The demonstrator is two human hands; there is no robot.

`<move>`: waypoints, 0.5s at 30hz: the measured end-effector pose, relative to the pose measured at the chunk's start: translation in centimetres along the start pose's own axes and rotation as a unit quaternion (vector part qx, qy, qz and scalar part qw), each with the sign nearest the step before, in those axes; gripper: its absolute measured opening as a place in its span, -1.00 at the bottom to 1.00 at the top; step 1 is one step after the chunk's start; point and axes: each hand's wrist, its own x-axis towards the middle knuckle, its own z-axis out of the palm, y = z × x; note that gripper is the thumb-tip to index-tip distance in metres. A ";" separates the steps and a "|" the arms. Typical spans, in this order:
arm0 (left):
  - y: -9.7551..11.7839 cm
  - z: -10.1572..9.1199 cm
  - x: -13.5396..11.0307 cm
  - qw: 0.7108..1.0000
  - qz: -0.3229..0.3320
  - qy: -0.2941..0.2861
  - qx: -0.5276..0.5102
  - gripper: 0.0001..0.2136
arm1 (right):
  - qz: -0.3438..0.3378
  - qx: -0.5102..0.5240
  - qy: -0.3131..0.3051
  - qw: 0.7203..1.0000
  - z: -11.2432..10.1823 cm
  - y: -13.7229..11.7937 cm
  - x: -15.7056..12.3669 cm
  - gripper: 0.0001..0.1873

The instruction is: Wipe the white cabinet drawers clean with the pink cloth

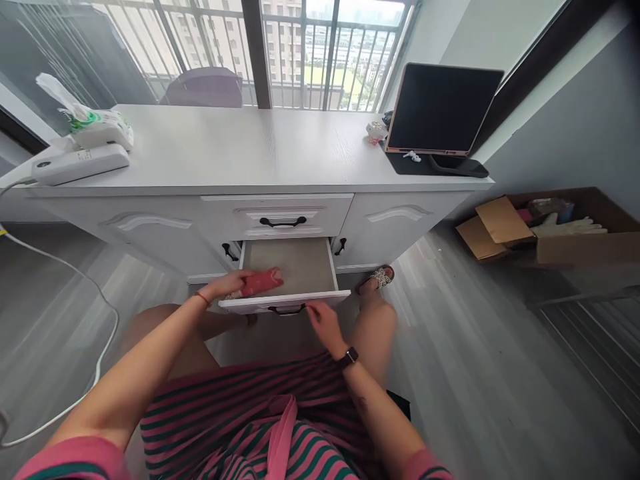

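Note:
The lower middle drawer (300,260) of a white cabinet is pulled out, its pale bottom showing. Inside its left part lies a red bundle (263,281), soft-looking like folded cloth; its exact kind is unclear. My left hand (231,283) reaches over the drawer's left front corner and grips the bundle's near end, with the fingers partly hidden. At the drawer's front, my right hand (324,323) has its fingers closed at the right end of the black handle (286,311).
Above is a closed drawer (285,220). The white cabinet top (240,147) bears a black-screened monitor (445,110), a tissue pack (100,127) and a power strip (80,165). A cardboard box (590,247) stands at right on the floor; a white cable (107,300) runs at left.

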 end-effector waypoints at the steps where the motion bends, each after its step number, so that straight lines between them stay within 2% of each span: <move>1: 0.3 -0.3 -1.7 0.999 0.011 0.042 -0.003 -0.35 | -0.012 -0.018 0.034 0.999 -1.4 0.2 0.4 -0.70; 4: 0.1 0.6 -7.2 0.978 0.036 0.205 -0.025 -0.38 | -0.026 -0.092 0.121 0.988 -4.6 1.7 1.8 -0.66; 6: -0.9 3.2 -10.6 0.943 0.025 0.320 -0.089 -0.42 | -0.025 -0.104 0.128 0.986 -5.7 3.2 2.5 -0.62; 7: -1.6 5.0 -11.9 0.915 -0.005 0.377 -0.145 -0.45 | -0.018 -0.094 0.120 0.988 -5.9 4.0 2.7 -0.60; 8: -2.3 7.0 -13.0 0.874 -0.049 0.431 -0.220 -0.47 | -0.005 -0.075 0.114 0.991 -5.9 4.7 2.8 -0.57; 9: -3.1 9.0 -13.7 0.831 -0.088 0.460 -0.299 -0.50 | 0.012 -0.051 0.109 0.993 -5.7 5.3 2.8 -0.55; 12: -4.8 14.1 -13.9 0.727 -0.163 0.452 -0.491 -0.67 | 0.072 0.020 0.116 0.990 -5.0 6.3 2.5 -0.46; 13: -5.1 15.3 -13.5 0.714 -0.172 0.437 -0.519 -0.71 | 0.094 0.037 0.122 0.987 -4.8 6.4 2.5 -0.42; 15: -5.1 16.7 -11.9 0.717 -0.173 0.411 -0.536 -0.73 | 0.136 0.065 0.141 0.979 -4.5 6.6 2.7 -0.34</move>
